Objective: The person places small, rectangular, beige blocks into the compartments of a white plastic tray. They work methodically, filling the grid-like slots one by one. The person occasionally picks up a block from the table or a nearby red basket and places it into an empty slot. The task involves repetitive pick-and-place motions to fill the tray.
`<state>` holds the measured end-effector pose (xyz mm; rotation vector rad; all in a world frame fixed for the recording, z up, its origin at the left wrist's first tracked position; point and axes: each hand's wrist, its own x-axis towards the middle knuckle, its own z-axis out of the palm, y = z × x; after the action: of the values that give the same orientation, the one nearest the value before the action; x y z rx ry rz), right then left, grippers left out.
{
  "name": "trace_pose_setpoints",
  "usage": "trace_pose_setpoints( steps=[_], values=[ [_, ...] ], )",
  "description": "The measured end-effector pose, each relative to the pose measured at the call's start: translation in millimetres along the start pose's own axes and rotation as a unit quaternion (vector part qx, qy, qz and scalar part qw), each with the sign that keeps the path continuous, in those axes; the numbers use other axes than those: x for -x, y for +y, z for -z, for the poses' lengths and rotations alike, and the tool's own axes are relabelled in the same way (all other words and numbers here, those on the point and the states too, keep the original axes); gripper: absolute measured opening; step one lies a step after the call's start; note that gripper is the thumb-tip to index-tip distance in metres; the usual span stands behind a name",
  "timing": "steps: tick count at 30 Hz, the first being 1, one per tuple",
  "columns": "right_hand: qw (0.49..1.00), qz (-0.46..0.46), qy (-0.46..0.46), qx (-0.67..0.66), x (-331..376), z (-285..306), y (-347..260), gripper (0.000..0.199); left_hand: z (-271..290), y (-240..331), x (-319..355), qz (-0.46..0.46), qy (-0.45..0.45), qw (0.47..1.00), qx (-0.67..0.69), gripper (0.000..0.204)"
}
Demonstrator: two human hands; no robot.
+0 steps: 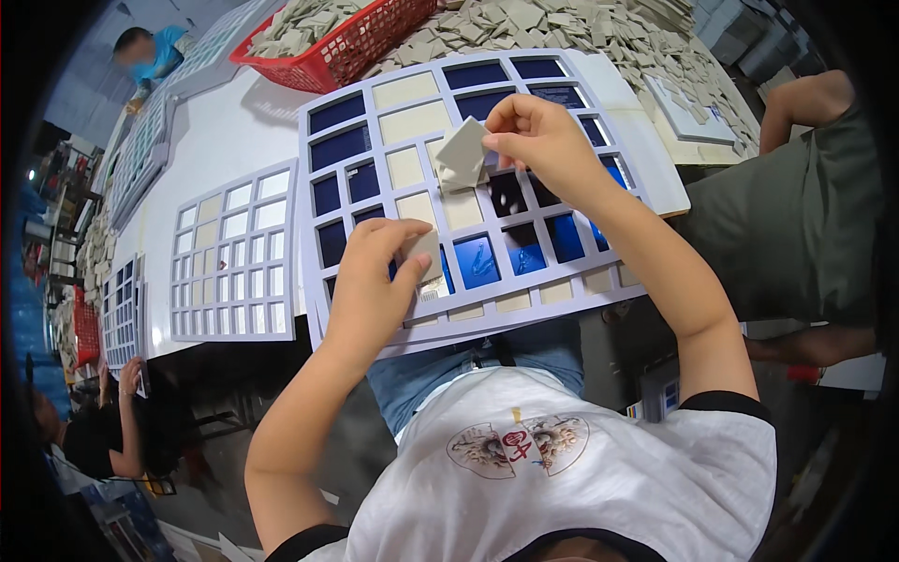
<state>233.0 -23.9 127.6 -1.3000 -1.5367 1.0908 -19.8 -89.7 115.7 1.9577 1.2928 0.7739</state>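
While left hand [375, 281] grips small tile [423, 251], right hand [538, 136] fingers pinch larger tile [462, 153].

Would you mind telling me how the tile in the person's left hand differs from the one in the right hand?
The tile in the left hand looks smaller than the tile in the right hand. The left hand presses its tile low onto the grid frame, while the right hand holds its tile tilted above the frame by one corner. Both are flat, pale beige squares.
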Motion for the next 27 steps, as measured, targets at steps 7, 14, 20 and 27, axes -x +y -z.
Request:
trace_pose_setpoints(
  steps=[7, 14, 20, 27],
  values=[
    [0.959, 0.048, -0.185, 0.208, 44, -20, -11, 0.01, -14, -8, 5, 0.094, 0.041, 0.991, 0.091, 0.035],
    [0.959, 0.04, -0.221, 0.174, 36, -14, -3, 0.008, -10, -8, 15, -0.046, 0.05, 0.991, -0.112, 0.035],
    [0.843, 0.293, -0.246, 0.378, 57, -23, 5, 0.013, -14, -11, 26, -0.084, 0.04, 0.988, -0.126, 0.032],
    [0.912, 0.252, -0.124, 0.3, 21, -14, 3, 0.024, 4, 0, 5, -0.063, -0.031, 0.985, -0.157, 0.029]
  ],
)
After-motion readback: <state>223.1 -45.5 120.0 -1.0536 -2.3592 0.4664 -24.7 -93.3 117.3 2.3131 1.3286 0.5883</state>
